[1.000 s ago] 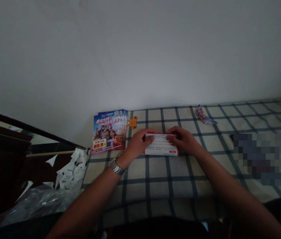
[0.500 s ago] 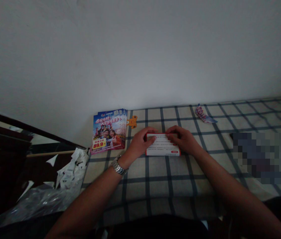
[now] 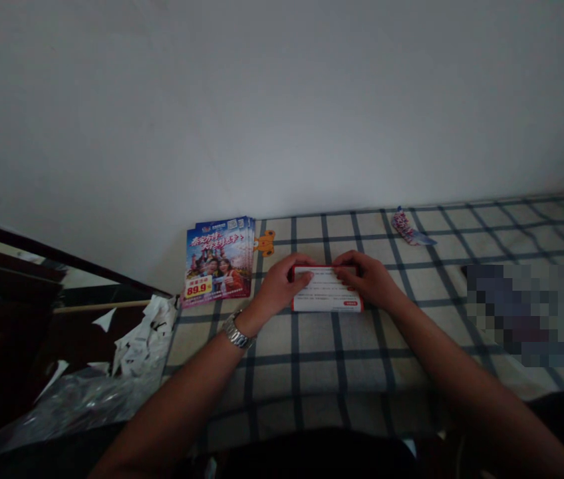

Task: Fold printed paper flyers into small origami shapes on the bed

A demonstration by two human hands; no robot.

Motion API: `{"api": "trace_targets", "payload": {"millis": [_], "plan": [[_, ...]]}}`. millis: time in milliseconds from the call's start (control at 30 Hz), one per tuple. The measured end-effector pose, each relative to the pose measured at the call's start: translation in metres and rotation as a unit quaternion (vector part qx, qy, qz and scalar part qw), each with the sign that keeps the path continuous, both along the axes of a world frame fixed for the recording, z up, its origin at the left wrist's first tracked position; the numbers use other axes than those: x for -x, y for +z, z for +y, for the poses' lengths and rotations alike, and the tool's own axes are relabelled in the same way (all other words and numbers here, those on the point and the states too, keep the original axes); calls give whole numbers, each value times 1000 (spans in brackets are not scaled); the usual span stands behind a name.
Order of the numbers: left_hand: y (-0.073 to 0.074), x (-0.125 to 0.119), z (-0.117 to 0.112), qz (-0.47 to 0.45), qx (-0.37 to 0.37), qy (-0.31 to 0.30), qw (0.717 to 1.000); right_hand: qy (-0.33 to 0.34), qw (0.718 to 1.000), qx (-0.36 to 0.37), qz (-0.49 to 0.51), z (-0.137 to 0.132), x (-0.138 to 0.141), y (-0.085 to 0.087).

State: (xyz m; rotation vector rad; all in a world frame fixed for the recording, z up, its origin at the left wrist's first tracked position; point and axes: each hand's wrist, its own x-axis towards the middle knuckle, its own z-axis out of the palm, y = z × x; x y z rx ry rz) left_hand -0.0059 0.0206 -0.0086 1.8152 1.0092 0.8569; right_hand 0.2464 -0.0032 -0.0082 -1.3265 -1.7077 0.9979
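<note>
**Two hands clamped on a folded leaflet**

A pale wall (image 3: 282, 100) fills the upper half of the view. Below it a checked cloth (image 3: 342, 352) carries everything. At 8 o'clock from the cloth's middle, off its edge, lies crumpled clear plastic (image 3: 77, 399) with torn paper scraps (image 3: 142, 336) on it.

A stack of flyers (image 3: 218, 261) sits at 10 o'clock from the folded leaflet (image 3: 326, 293), which lies flat on the cloth, white with a red border.

The left hand (image 3: 277, 287) holds the leaflet's 9 o'clock end, thumb on its face and fingers curled over the far edge. The right hand (image 3: 369, 279) grips the 2 o'clock corner the same way. The hands are apart, the leaflet between them.

A metal wristwatch (image 3: 235, 331) rings the left wrist. A small orange cut-out (image 3: 265, 243) lies just beside the flyers, and a small folded paper piece (image 3: 408, 229) lies at 1 o'clock, well apart.
</note>
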Motion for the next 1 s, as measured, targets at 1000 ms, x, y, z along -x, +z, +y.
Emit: {"api": "trace_targets", "payload": {"millis": [1000], "plan": [[-4, 2, 1, 8, 6, -7, 1000, -9, 999, -8, -39, 1, -2, 2]]}}
